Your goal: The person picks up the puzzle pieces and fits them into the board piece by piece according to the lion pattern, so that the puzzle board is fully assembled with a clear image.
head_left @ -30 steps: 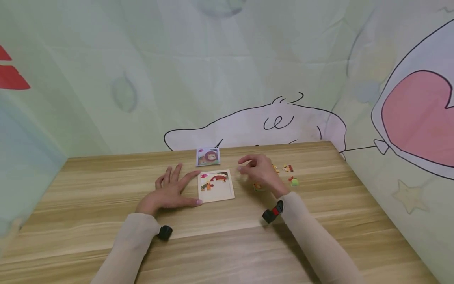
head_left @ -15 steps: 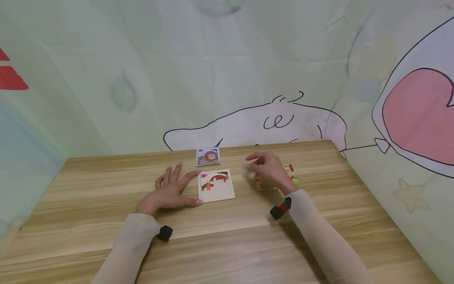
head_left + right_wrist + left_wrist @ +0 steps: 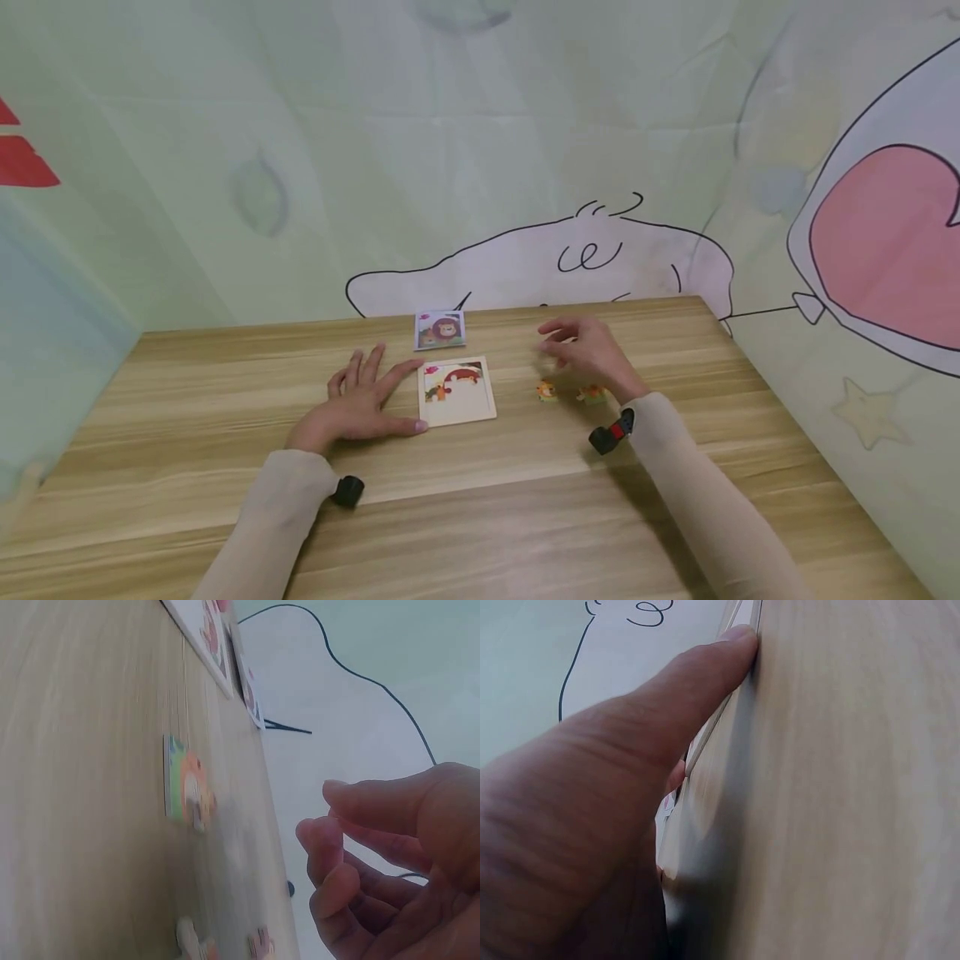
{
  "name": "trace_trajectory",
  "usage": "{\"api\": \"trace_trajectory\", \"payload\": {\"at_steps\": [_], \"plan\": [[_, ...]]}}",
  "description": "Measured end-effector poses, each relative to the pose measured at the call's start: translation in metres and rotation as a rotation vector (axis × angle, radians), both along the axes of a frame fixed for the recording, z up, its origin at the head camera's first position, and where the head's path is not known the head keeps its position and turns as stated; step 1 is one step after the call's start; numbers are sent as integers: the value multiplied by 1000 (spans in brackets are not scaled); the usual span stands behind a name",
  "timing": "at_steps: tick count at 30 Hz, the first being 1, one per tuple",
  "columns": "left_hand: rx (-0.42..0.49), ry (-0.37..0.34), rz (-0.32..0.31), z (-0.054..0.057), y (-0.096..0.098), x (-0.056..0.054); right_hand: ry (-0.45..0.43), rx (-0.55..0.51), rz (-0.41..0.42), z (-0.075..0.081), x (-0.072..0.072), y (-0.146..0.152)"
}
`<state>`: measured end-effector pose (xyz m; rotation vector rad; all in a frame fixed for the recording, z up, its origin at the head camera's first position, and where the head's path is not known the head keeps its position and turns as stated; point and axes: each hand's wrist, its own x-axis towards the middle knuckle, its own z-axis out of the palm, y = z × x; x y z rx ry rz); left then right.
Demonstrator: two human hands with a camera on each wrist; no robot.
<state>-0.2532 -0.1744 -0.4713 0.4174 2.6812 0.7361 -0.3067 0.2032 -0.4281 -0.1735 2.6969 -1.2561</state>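
Note:
My left hand [image 3: 352, 408] lies on the table with its fingers spread. Its thumb and index fingertips touch the left side of a square wooden puzzle board [image 3: 468, 408]. Several joined pieces with red, orange and green print fill the board's upper and left part; bare wood shows elsewhere. My right hand [image 3: 588, 350] hovers over the table to the right, fingers loosely curled, nothing between them in the right wrist view. Below it lie an orange lion-print puzzle piece [image 3: 546, 391] and another piece [image 3: 592, 393], partly covered; more pieces are hidden behind the hand.
A square lion picture card [image 3: 440, 331] lies behind the board, near the table's back edge. A printed cloth wall [image 3: 480, 167] rises directly behind the wooden table [image 3: 420, 517]. Each wrist wears a small black camera [image 3: 348, 492].
My right hand has moved rightward, away from the board, over the loose pieces, uncovering the lion-print piece and covering those farther right. The left hand and board have stayed still.

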Motion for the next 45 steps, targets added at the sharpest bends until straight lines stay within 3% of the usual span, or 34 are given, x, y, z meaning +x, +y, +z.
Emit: {"api": "trace_trajectory", "payload": {"at_steps": [10,16,30,45], "plan": [[-13,14,11,-5,-1,-1,-15,37,-39,1,-3,24],[4,0,4,-1,0,2,-6,117,-68,0,-4,34],[17,25,-6,-2,-3,2,-5,209,-60,-7,-7,51],[-14,31,-2,-4,-1,0,19,302,106,-11,-14,58]]}}
